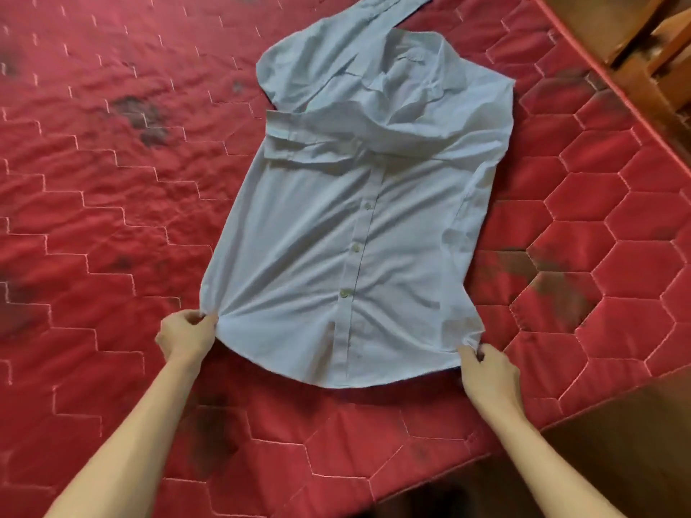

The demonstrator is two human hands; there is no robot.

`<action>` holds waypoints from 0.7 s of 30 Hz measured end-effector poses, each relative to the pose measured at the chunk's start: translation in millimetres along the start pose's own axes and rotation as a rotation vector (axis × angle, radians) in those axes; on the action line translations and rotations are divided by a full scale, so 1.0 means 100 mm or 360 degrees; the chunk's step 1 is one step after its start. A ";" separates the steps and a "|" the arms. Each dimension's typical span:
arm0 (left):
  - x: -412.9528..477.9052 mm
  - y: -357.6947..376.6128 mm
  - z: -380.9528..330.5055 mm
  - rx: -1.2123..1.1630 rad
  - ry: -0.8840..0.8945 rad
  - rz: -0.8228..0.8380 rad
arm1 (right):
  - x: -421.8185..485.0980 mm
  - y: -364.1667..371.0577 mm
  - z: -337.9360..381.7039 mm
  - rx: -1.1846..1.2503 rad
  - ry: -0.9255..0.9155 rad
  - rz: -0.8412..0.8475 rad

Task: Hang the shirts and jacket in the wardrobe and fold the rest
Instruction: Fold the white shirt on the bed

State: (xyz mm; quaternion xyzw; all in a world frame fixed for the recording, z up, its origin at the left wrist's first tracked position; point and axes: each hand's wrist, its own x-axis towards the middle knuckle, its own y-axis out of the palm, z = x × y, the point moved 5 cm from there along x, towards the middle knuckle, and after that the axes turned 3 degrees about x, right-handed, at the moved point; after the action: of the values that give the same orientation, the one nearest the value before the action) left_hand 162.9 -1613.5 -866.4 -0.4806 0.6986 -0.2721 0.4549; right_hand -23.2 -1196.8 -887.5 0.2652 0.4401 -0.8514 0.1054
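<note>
A pale blue button-up shirt [347,218] lies front up on the red quilted mattress [112,203], collar at the far end and hem toward me. One sleeve is folded across the chest, the other stretches away past the collar. My left hand [187,332] pinches the hem's left corner, where the cloth bunches. At the hem's right corner, my right hand [490,372] pinches the fabric in the same way. The hem is pulled taut between both hands.
The mattress has dark stains on its left part and near its right edge. Its front edge runs diagonally at lower right, with brown floor [617,443] beyond. Wooden furniture [635,43] stands past the mattress at the upper right.
</note>
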 end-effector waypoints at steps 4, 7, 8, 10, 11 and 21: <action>-0.54 -0.25 0.92 0.0081 -0.0179 0.0015 | -0.18 -0.16 -0.36 -0.0082 -0.0050 0.0159; -1.10 -0.31 1.64 0.0104 -0.0350 0.0155 | -0.30 -0.24 -0.68 -0.0153 -0.0042 0.0234; -1.28 -0.31 1.86 0.0075 -0.0400 0.0184 | -0.33 -0.28 -0.79 -0.0179 -0.0037 0.0246; -1.67 -0.31 2.19 -0.0018 -0.0470 0.0203 | -0.42 -0.41 -0.98 -0.0218 -0.0004 0.0255; -1.87 -0.31 2.26 -0.0086 -0.0479 0.0198 | -0.50 -0.50 -1.04 -0.0210 0.0005 0.0261; -2.70 -0.13 2.52 -0.1068 -0.0630 0.0544 | -0.75 -0.71 -1.52 0.0117 0.0019 0.0344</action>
State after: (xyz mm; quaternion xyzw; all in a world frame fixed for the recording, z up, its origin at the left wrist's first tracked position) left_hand 428.6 -1356.0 -865.0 -0.5224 0.7171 0.1473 0.4372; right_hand 65.1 -1037.2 -869.1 0.3199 0.3780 -0.8490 0.1842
